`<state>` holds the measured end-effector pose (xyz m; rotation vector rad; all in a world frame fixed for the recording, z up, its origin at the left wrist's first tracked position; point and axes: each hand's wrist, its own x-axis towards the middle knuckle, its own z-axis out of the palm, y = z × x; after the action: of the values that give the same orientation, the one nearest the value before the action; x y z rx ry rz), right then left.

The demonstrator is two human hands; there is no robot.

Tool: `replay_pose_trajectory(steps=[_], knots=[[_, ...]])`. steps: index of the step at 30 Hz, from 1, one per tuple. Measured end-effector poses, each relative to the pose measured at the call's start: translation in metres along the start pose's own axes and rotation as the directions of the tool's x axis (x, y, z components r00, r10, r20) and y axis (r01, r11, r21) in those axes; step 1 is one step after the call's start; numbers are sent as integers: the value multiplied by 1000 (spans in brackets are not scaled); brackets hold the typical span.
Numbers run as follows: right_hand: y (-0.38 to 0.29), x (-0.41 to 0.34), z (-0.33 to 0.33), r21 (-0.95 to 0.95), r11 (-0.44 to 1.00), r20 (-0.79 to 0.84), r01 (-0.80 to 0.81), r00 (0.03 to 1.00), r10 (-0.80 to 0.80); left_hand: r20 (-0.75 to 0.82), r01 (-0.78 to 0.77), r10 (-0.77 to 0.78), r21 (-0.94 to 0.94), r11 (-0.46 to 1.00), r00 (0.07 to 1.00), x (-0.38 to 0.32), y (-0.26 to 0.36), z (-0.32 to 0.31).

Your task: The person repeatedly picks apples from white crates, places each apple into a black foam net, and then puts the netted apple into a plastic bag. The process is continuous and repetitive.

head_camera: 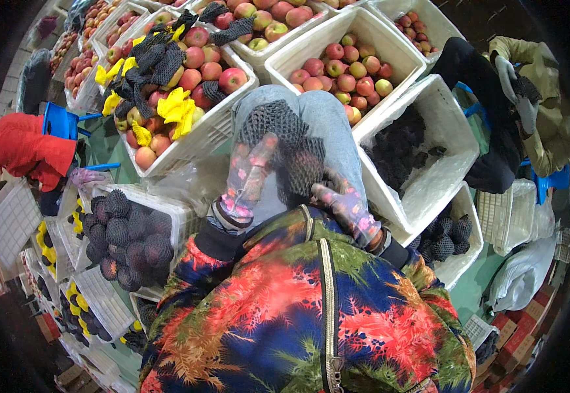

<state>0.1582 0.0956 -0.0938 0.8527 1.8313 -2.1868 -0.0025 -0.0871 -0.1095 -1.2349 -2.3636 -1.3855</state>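
Observation:
A black foam fruit net (pixel 271 125) lies over my jeans-clad knees. My left hand (pixel 249 177), in a flower-patterned glove, reaches up to its lower edge with the fingers extended; blur hides whether it grips the net. Between my thighs is an apple in a black foam net (pixel 307 167), its reddish skin showing through the mesh. My right hand (pixel 344 199), gloved alike, has its fingers curled at the lower right side of this netted apple.
Ahead stand a crate of apples with loose black and yellow nets (pixel 211 127) and another apple crate (pixel 285 69). A crate of black nets (pixel 454 152) is at right, a crate of netted apples (pixel 179 221) at left. Two people sit nearby, one in a red garment (pixel 24 147).

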Motion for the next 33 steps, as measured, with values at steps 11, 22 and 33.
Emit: replay_pose_trajectory(steps=[11, 22, 33], knots=[[-22, 4, 28, -284, 958, -189, 43, 977, -100, 386, 267, -562, -921, -284, 731, 21, 20, -6], [-12, 50, 32, 241, 955, -201, 175, 971, -127, 209, 368, -535, -906, 210, 819, 16, 11, -5], [-118, 7, -5, -100, 842, -95, 530, 837, -539, 244, 174, -130, -169, 970, 961, 26, -26, -11]])
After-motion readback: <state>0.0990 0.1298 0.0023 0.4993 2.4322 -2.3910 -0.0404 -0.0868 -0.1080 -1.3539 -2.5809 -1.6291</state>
